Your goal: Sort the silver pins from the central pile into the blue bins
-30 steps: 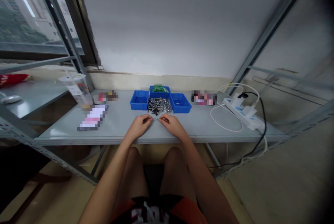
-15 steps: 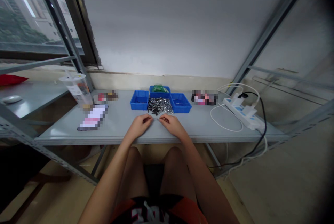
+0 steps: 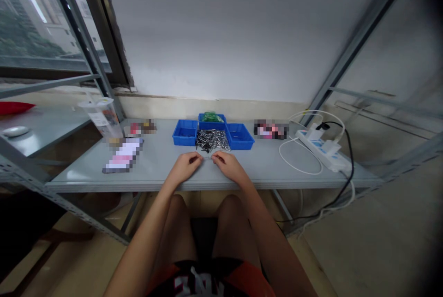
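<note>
Tabletop [image 3: 166,168]: matt grey painted metal, smooth. Frame struts [image 3: 86,52]: grey metal, dull. Three bins [image 3: 238,136] at far centre: blue plastic, slight gloss. Screw pile [image 3: 212,140]: bright shiny metal. Cup [image 3: 102,119] on the left: clear plastic. Power strip [image 3: 323,149] on the right: glossy white plastic; cables smooth, white and black.

Nothing here can be read, only partial white shirt [image 3: 194,283] print.
</note>
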The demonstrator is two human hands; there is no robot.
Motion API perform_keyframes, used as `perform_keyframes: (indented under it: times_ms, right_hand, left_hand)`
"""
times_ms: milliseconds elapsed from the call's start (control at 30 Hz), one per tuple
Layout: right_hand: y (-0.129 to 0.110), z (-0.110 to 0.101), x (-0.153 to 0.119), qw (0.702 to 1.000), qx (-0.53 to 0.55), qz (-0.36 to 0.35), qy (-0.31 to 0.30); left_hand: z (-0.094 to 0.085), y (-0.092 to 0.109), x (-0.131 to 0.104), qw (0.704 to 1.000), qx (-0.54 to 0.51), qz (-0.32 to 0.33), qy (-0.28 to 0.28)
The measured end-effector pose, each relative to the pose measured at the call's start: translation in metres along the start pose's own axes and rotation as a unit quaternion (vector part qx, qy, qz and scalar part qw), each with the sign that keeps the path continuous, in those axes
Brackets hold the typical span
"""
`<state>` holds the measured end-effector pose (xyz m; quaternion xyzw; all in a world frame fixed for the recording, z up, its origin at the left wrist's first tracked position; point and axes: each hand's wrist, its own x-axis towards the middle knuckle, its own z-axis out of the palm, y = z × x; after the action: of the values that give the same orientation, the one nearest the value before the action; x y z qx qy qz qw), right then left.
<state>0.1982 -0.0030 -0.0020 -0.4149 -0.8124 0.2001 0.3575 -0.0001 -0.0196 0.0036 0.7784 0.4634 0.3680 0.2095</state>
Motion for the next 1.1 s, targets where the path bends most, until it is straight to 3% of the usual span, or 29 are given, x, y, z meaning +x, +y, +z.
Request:
perform_keyframes:
  times_ms: [833, 1000, 1100]
  right_hand:
    - [0.0, 0.001, -0.001, 1.0, -0.013, -0.014, -0.003]
    - [-0.001, 0.003, -0.001, 0.998, -0.059, -0.033, 0.003]
    - [0.0, -0.011, 0.006, 0.987, -0.15, 0.001, 0.061]
  left_hand:
    - [-0.002, 0.003, -0.001, 1.0, -0.013, -0.001, 0.003]
    - [-0.001, 0.004, -0.001, 1.0, -0.005, -0.012, 0.015]
    - [0.0, 0.002, 0.0, 0.999, -0.01, -0.022, 0.026]
